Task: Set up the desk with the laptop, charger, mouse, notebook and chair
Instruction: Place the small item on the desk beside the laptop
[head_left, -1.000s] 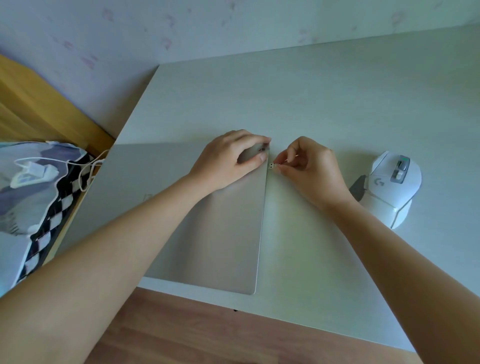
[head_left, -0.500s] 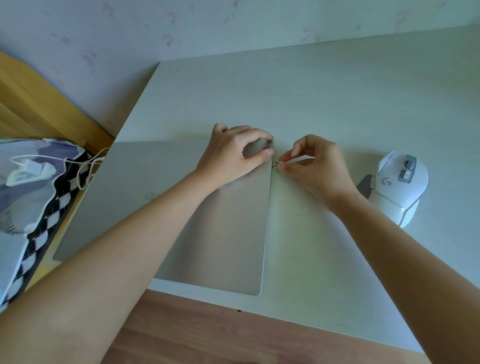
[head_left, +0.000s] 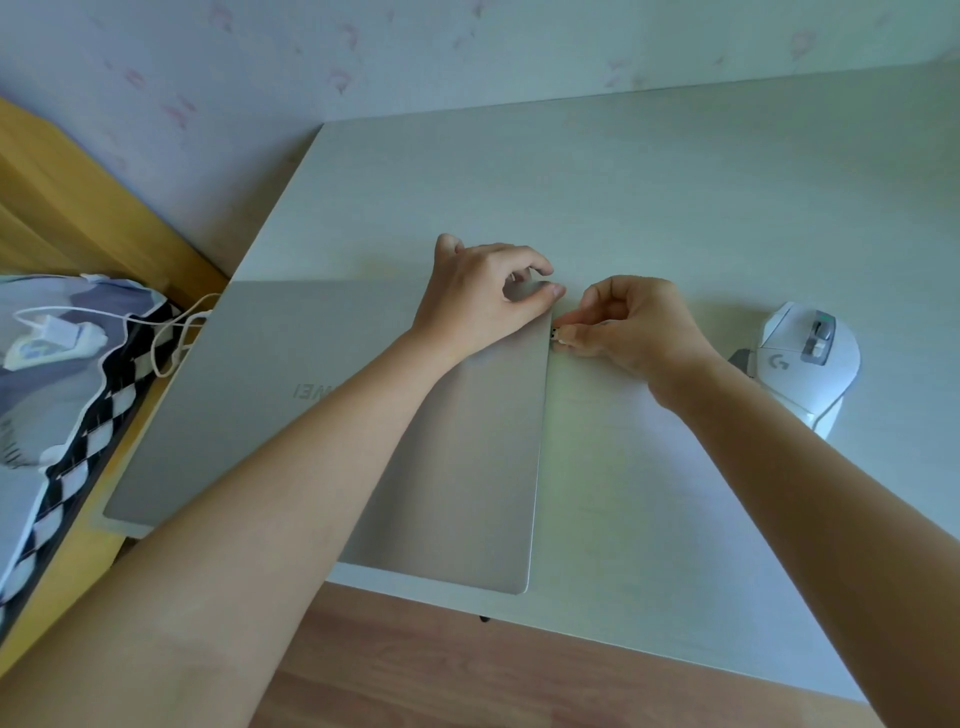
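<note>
A closed silver laptop (head_left: 291, 395) lies on the pale desk (head_left: 649, 208), its left part hanging past the desk's left edge. My left hand (head_left: 483, 296) rests on the laptop's far right corner, thumb and fingers curled over the lid. My right hand (head_left: 628, 327) pinches a tiny USB dongle (head_left: 556, 335) right at the laptop's right side edge. A white wireless mouse (head_left: 805, 364) sits on the desk to the right of my right hand. A white charger with its cable (head_left: 57, 332) lies on the bedding at the left.
A bed with checkered black-and-white bedding (head_left: 67, 426) and a yellow wooden frame (head_left: 78, 208) stands against the desk's left side. The wallpapered wall (head_left: 415, 52) runs behind the desk. Wooden floor (head_left: 493, 675) shows below the near edge.
The small dongle in my right hand has closed the gap and now touches the laptop's right edge. My left hand has shifted slightly on the laptop's corner, with its thumb spread out.
</note>
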